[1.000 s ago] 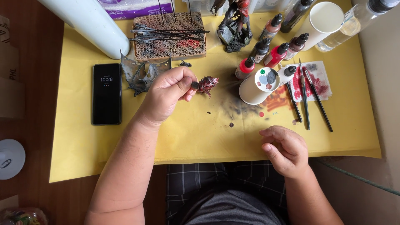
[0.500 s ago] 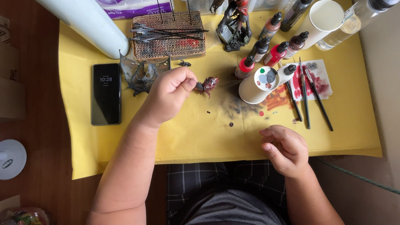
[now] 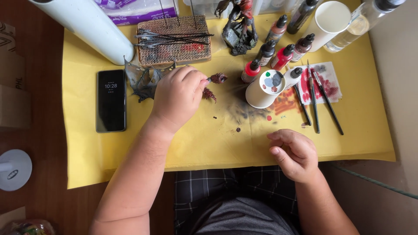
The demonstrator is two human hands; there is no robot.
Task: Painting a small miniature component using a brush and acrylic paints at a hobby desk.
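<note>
A small dark-red model part [image 3: 217, 78] is pinched at the fingertips of the left hand [image 3: 178, 98], held just above a yellow paper sheet [image 3: 209, 139] spread over the table. The fingers of that hand are curled closed around the part's stem, and a second spiky red piece [image 3: 209, 94] is seen just below the fingertips; whether it is joined to the first cannot be told. The right hand [image 3: 294, 152] is rested on the near edge of the sheet, well apart from the part, with its fingers loosely curled and nothing gripped.

A grey winged model piece [image 3: 141, 80] is laid just beside the left hand, and a black phone [image 3: 111, 100] lies further left. A cardboard block [image 3: 174, 41] stuck with wire pins is set behind the hand, next to a large white tube [image 3: 87, 28]. A painted dark figure [image 3: 238, 28] is stood at the back of the sheet. To the right of the held part, an upturned white paper cup [image 3: 263, 89], dabbed with paint on its base, is placed among several dropper paint bottles [image 3: 283, 54]. Three brushes [image 3: 313, 98] are laid beside a red-stained paper towel [image 3: 324, 80]. Dark paint smudges are spread on the sheet beneath the cup.
</note>
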